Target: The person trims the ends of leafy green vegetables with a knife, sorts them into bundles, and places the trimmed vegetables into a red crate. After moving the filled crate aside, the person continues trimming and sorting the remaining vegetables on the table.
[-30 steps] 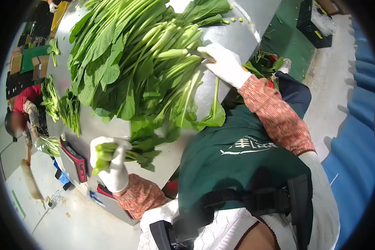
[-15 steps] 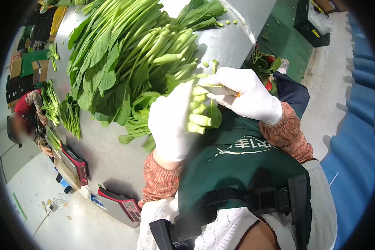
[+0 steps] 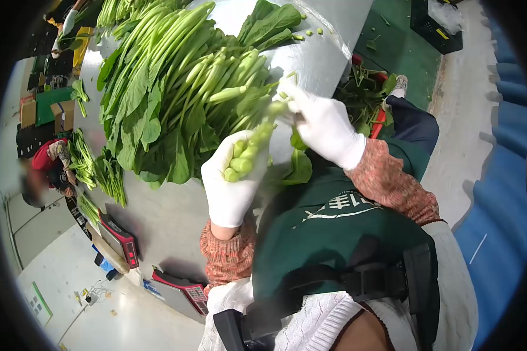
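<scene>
My left hand [image 3: 231, 190], in a white glove, is wrapped round a bunch of leafy green stems [image 3: 243, 158], their pale cut ends showing above the fingers. Leaves [image 3: 300, 168] hang below, near my apron. My white-gloved right hand [image 3: 328, 126] is closed at the upper end of these stems, fingertips pinched together. Motion blurs that spot, and what the fingers hold cannot be made out. Just beyond both hands lies a big heap of leafy greens [image 3: 175, 93] on the metal table [image 3: 158, 216], stems pointing toward the upper right.
Two red-edged scales [image 3: 120, 237] stand along the left table side. Across from me a person in red [image 3: 44, 158] is near smaller bunches of greens [image 3: 108, 175]. Right of the table, a red container [image 3: 379, 126] holds leaf scraps. A black crate [image 3: 436, 29] stands on the floor.
My left hand has turned, so its fingers now show around the stems. The right hand has moved slightly up and left. The view has shifted a little.
</scene>
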`<action>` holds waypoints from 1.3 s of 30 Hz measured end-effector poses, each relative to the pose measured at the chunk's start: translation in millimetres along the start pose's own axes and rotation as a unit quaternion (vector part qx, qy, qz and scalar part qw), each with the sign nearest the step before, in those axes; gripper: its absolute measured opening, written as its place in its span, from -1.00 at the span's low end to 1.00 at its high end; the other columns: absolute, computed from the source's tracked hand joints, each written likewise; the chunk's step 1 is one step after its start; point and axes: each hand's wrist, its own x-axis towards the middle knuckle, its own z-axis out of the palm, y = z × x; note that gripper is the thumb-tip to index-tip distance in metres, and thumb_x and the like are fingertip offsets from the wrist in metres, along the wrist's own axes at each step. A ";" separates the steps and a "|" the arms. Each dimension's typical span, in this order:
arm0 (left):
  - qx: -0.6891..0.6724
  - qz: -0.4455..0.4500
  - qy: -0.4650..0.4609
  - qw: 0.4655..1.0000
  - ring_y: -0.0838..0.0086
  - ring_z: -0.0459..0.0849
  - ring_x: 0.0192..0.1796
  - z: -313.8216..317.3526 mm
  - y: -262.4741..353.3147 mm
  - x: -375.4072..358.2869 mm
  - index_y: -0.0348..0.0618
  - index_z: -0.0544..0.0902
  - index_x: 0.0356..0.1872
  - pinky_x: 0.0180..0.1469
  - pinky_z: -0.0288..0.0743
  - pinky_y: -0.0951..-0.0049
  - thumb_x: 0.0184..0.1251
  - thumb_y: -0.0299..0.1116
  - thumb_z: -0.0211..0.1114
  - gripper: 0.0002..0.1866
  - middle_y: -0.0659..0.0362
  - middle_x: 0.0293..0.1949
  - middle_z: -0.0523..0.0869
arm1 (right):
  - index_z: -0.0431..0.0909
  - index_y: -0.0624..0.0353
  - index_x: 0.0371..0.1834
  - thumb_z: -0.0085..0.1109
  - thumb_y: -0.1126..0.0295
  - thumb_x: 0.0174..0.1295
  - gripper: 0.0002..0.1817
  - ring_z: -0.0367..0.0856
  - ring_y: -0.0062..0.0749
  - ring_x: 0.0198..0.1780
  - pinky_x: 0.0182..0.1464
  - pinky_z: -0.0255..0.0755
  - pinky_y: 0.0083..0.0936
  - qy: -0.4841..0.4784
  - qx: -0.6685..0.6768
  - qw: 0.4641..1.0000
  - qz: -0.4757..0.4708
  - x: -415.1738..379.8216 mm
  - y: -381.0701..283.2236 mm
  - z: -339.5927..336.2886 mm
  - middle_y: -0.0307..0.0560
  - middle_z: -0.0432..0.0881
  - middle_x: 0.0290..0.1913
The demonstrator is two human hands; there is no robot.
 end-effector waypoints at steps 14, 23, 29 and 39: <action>-0.048 0.016 -0.039 0.998 0.61 0.66 -0.14 -6.5 -10.8 -4.3 -0.31 0.68 0.00 0.00 0.55 0.52 0.11 -0.56 0.49 -0.62 0.18 -0.14 0.78 | 0.68 0.18 -0.10 0.47 0.41 0.19 -0.76 0.25 -0.85 -0.45 -0.40 0.17 -0.74 -0.178 0.408 0.896 -0.004 7.5 -32.5 -31.5 -0.49 0.51 -0.43; -0.052 0.046 0.075 0.995 0.49 0.69 -0.23 -50.8 -19.8 -17.8 -0.24 0.68 -0.05 -0.03 0.58 0.48 0.14 -0.56 0.46 -0.68 0.17 -0.20 0.77 | 0.65 0.26 -0.20 0.38 0.38 0.28 -0.82 0.40 -0.83 -0.40 -0.35 0.35 -0.70 -0.153 0.385 0.909 0.052 15.7 1.4 -20.8 -0.36 0.58 -0.47; -0.578 0.140 0.099 0.798 0.08 0.43 0.41 -140.7 -68.8 -35.9 -0.02 0.55 0.15 0.50 0.13 -0.18 0.32 -0.25 0.34 -0.61 0.12 0.27 0.60 | 0.54 0.06 0.22 0.31 0.18 0.24 -0.51 0.72 -0.05 -0.27 -0.20 0.59 -0.27 -0.048 0.023 0.998 0.017 29.4 41.7 -8.3 0.01 0.75 -0.27; -0.698 0.159 0.095 0.691 0.52 0.63 -0.07 -148.3 -61.0 -47.5 0.00 0.53 0.04 0.31 0.36 0.11 0.20 -0.48 0.37 -0.62 0.40 -0.13 0.63 | 0.54 0.01 0.22 0.32 0.28 0.21 -0.53 0.70 -0.09 -0.11 -0.10 0.58 -0.29 -0.043 -0.030 0.990 -0.133 79.7 5.1 64.5 -0.05 0.68 -0.05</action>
